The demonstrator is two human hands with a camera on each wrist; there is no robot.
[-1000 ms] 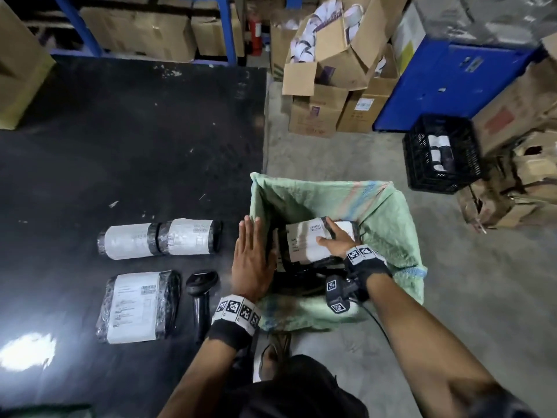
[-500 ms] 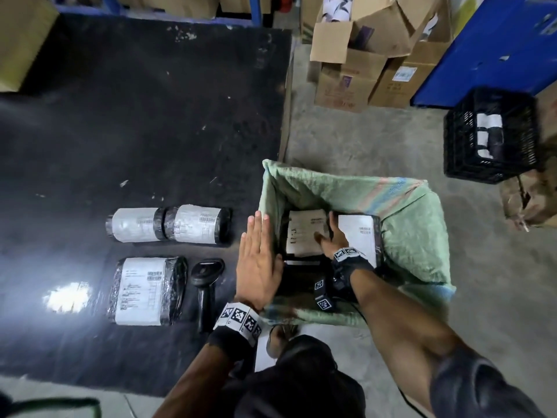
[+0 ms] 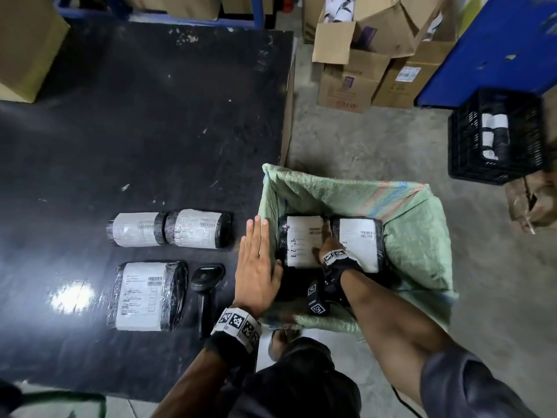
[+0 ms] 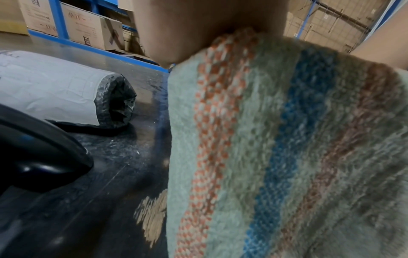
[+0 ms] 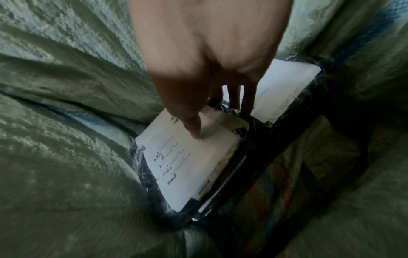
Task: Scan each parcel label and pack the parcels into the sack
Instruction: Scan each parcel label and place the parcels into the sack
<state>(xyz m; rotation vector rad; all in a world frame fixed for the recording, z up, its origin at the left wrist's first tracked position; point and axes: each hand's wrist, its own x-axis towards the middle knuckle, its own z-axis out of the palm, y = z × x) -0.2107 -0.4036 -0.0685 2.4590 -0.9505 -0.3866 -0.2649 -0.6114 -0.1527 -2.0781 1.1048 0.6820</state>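
Sack interior — thumb-pinned parcel

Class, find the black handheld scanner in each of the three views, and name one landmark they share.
Head: scanner lies on the black table, just left of the left hand.
Left wrist: scanner fills the lower left edge.
Right wrist: not in view.
Shared landmark: the green woven sack.

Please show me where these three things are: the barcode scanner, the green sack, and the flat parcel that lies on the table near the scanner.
barcode scanner (image 3: pixel 208 274): head view, on its head.
green sack (image 3: pixel 419 236): head view, on its right inner wall.
flat parcel (image 3: pixel 141 294): head view, on its white label.
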